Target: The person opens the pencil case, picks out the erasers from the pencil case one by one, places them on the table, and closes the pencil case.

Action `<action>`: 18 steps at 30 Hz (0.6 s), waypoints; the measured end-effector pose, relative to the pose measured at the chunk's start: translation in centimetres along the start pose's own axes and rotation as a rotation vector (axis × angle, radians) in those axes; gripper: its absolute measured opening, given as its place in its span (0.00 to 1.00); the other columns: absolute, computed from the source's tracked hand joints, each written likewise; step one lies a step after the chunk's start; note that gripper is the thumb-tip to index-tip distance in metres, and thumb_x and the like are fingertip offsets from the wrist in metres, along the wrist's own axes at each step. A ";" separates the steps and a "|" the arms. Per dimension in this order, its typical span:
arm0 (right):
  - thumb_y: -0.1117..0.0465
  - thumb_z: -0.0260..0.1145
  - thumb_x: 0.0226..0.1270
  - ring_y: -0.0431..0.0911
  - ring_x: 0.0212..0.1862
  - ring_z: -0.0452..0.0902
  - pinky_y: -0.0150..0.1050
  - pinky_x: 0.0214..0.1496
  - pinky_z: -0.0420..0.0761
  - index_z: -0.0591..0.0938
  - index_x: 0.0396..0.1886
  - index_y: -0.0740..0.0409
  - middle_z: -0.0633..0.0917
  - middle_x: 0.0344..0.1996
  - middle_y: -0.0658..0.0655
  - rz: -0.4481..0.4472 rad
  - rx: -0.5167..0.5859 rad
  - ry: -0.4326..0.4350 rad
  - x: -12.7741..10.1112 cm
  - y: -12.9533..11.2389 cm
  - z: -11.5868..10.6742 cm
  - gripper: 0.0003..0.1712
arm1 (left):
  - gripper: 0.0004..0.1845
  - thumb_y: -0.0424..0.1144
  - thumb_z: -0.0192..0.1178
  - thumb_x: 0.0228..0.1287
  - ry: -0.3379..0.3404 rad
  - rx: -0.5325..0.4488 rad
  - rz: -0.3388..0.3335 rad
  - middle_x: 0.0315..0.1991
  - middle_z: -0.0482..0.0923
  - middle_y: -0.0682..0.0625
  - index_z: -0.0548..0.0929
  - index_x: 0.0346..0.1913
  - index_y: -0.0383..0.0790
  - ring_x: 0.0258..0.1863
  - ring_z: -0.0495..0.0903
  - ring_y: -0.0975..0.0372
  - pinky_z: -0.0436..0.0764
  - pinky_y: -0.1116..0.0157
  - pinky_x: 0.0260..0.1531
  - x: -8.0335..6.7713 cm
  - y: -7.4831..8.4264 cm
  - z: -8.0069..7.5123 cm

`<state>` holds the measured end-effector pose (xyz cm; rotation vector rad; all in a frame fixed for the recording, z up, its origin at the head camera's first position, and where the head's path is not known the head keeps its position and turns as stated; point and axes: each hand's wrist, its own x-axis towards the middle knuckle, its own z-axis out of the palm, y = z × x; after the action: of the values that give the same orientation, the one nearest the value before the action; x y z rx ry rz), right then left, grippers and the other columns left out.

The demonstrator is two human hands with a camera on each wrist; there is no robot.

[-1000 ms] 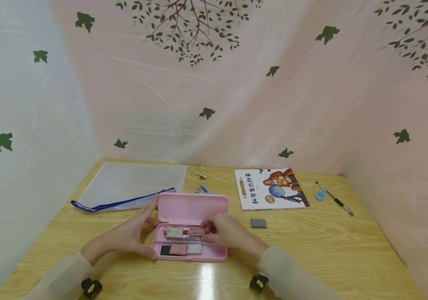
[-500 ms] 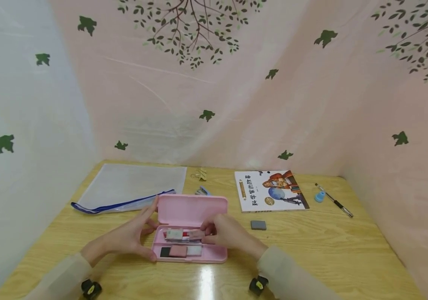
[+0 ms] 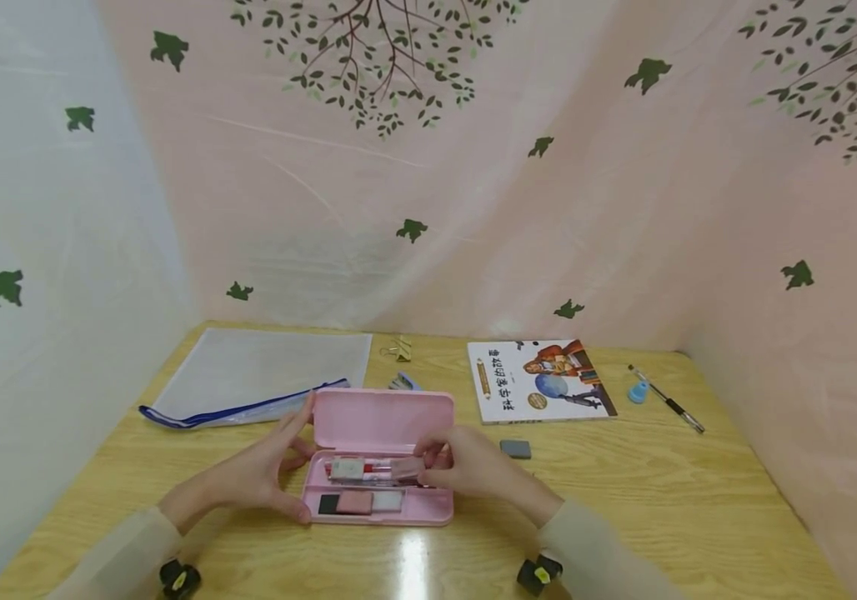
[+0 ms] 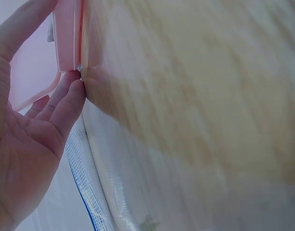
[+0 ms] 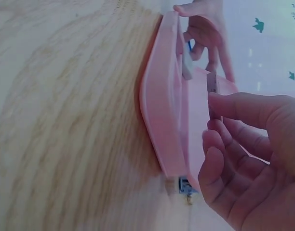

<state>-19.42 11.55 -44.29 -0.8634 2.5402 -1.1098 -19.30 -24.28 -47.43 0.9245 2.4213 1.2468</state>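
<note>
Fingers of the left hand [image 3: 256, 473] lie straight against the open pink case [image 3: 382, 450] on the tabletop [image 3: 623, 492]; the right hand [image 3: 473, 467] pinches a small pink item [image 3: 408, 468] over it.

Far left on the wooden table [image 3: 661, 492]: a clear zip bag [image 3: 263, 371] with a blue edge, a gold clip [image 3: 399, 350] just right of it. Far right: a picture book [image 3: 537, 379], a small grey eraser [image 3: 515, 449] nearer, then a blue cap [image 3: 637, 392] touching a pen [image 3: 667, 403]. Behind, pink sheets with green leaves [image 3: 411, 229].
</note>
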 end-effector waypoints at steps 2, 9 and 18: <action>0.61 0.77 0.60 0.39 0.28 0.76 0.30 0.28 0.80 0.87 0.42 0.53 0.82 0.30 0.43 0.001 0.011 0.001 -0.8 0.2 -0.7 0.11 | 0.80 0.50 0.84 0.42 -0.004 -0.005 0.002 0.75 0.48 0.40 0.26 0.81 0.47 0.58 0.75 0.52 0.77 0.56 0.62 0.1 -0.1 0.0; 0.56 0.76 0.63 0.40 0.29 0.79 0.34 0.28 0.82 0.86 0.47 0.50 0.83 0.34 0.44 0.024 -0.005 0.068 -4.2 1.9 -4.4 0.13 | 0.80 0.48 0.84 0.43 -0.013 -0.026 0.016 0.75 0.48 0.40 0.25 0.81 0.47 0.59 0.74 0.51 0.77 0.55 0.62 0.4 0.0 0.0; 0.55 0.74 0.66 0.41 0.33 0.80 0.34 0.29 0.83 0.85 0.48 0.52 0.82 0.36 0.48 0.068 -0.040 0.174 -8.7 7.3 -9.1 0.14 | 0.81 0.49 0.85 0.41 -0.014 -0.022 0.014 0.74 0.49 0.39 0.24 0.80 0.49 0.57 0.75 0.52 0.77 0.55 0.62 0.3 0.0 0.0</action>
<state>-19.51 26.07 -43.56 -0.7122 2.7186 -1.1639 -19.60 -24.10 -47.42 0.9428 2.3894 1.2657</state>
